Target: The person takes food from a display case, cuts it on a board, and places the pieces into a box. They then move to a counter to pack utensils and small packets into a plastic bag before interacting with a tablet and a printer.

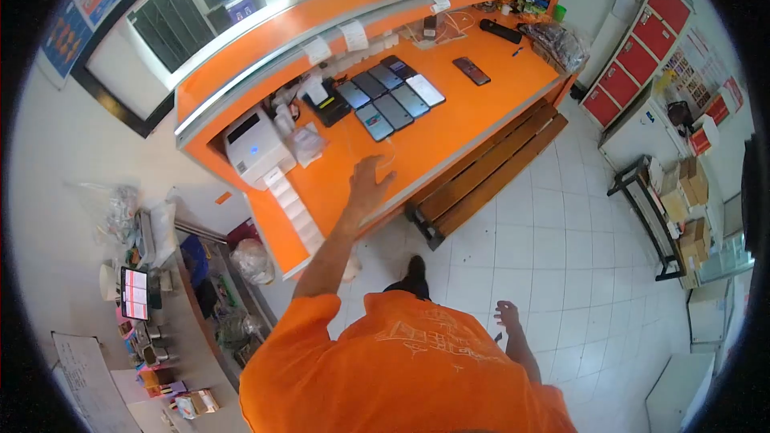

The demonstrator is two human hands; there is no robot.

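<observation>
Overhead fisheye view of a person in an orange T-shirt (409,369) with pale printed lettering across its front, too distorted to read. The left hand (367,184) lies flat, fingers spread and grasping nothing, on the glossy orange counter (449,124), near its grey-trimmed front edge. The right hand (507,314) hangs free over the white tiled floor (561,248), fingers loosely open and empty.

Beyond the left hand, well apart from it, a cluster of flat rectangular smartphones (391,96) lies face up in two slanted rows, dark screens reflecting light; one has a pale face. A single dark smartphone (471,70) lies apart to their right. To the left of the left hand, a boxy white plastic label printer (255,147) with a small blue light stands beside a strip of white paper labels (293,208) running along the counter's edge. White paper tags (353,34) hang from the raised orange shelf (321,20) at the back; their writing is illegible.

A slatted brown wooden bench (489,168) stands on the floor just in front of the counter. At the right wall a cabinet of red locker doors (650,48) rises above a black metal rack of cardboard boxes (674,208). At lower left a small lit screen (134,293) shows red and white bands, unreadable, amid cluttered packets. The walls are plain white.
</observation>
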